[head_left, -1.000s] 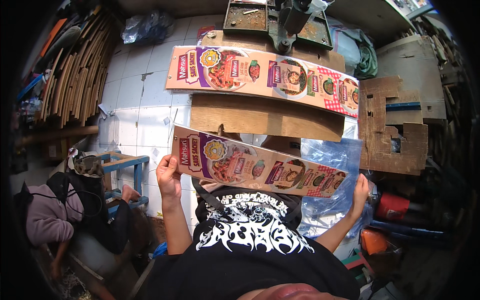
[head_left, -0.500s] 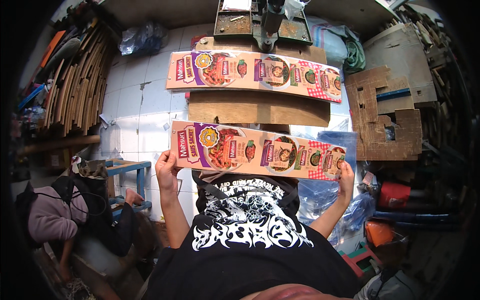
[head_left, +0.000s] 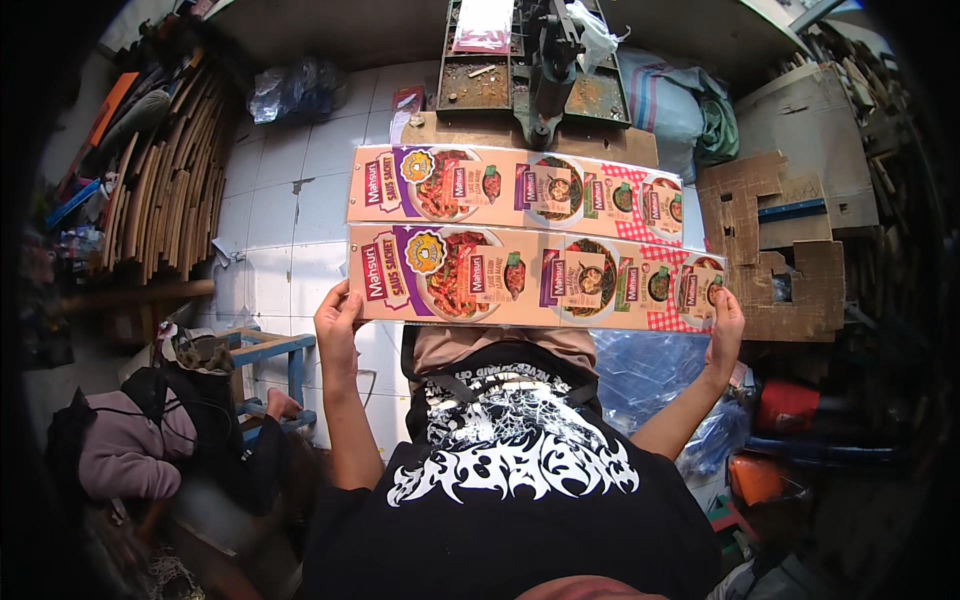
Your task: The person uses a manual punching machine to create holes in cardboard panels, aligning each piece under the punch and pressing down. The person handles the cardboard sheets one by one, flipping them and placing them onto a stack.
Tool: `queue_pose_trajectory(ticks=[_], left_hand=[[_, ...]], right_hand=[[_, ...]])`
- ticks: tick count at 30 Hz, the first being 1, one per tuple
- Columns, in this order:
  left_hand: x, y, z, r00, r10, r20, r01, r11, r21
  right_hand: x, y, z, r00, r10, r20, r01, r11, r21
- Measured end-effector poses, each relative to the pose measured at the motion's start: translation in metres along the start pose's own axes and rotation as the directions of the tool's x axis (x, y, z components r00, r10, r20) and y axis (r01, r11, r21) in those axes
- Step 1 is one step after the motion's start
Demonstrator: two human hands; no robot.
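The shirt [head_left: 560, 530] is black and short-sleeved, with large, spiky white lettering [head_left: 515, 470] across it; farther out come a finer white print [head_left: 490, 415] and smaller white letters. Pinkish-tan cloth [head_left: 500, 345] shows at its far edge. Left hand [head_left: 339, 312] and right hand [head_left: 727, 318] are bare.

Left hand [head_left: 338, 318]: pinching at your view's nine o'clock
Right hand [head_left: 727, 325]: pinching at your three o'clock
Left forearm [head_left: 352, 430]: bare, pointing toward twelve
Right forearm [head_left: 682, 415]: bare, slanted toward one-thirty
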State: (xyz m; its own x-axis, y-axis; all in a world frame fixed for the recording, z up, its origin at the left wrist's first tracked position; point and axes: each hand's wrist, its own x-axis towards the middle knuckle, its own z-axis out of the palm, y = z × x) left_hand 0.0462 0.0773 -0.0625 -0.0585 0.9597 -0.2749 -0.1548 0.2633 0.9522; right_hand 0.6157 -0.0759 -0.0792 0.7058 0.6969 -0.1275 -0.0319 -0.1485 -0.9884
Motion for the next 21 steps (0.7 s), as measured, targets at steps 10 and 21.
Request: queue_pose_trajectory(ticks=[10,21], left_hand=[[0.052,0.018,0.013,0.999,0.036,0.01,-0.036,0.999,0.032],[0.071,0.029,0.025,0.995,0.082,-0.064,-0.077,0.994,0.074]], right_hand=[[0.039,-0.017,0.045,1.0,-0.005,0.013,0.006,0.998,-0.069],[0.051,-0.018,0.063,0.973,-0.179,-0.144,0.164,0.98,-0.112]])
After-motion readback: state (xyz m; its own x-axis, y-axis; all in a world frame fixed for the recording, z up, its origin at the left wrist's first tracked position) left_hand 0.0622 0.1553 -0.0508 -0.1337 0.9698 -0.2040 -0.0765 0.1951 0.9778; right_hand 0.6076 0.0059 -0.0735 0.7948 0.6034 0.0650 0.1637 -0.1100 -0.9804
